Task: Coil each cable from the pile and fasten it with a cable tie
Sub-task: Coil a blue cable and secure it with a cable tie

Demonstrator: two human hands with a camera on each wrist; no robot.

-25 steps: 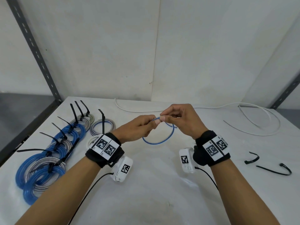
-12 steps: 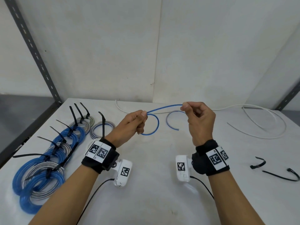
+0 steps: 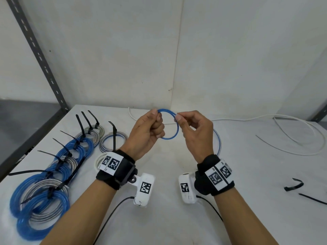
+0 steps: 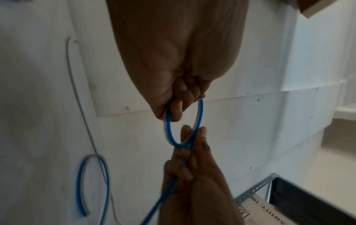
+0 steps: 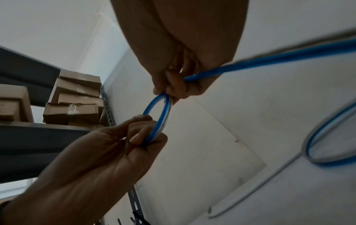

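Observation:
A thin blue cable (image 3: pixel 177 129) is wound into a small coil held above the white table (image 3: pixel 168 218). My left hand (image 3: pixel 156 114) grips the coil's left side, fingers curled round the turns. My right hand (image 3: pixel 177 117) pinches the coil's top right between thumb and forefinger. The cable's free tail (image 3: pixel 219 140) curves down behind the right hand onto the table. In the left wrist view the left hand (image 4: pixel 173 109) holds the coil (image 4: pixel 167 129) from above. In the right wrist view the right hand (image 5: pixel 167 94) pinches the coil (image 5: pixel 161 121), and the tail (image 5: pixel 312 146) loops at the right.
Several tied blue and grey coils (image 3: pixel 53 174) with black ties lie in a row at the left. A long loose white cable (image 3: pixel 300 135) sprawls at the back right. Two black cable ties (image 3: pixel 293 186) lie at the right edge. A grey shelf post (image 3: pixel 39 53) stands left.
The right hand drew out along the cable to the right, then came back to the left hand. The coil now has another turn, and both hands are higher.

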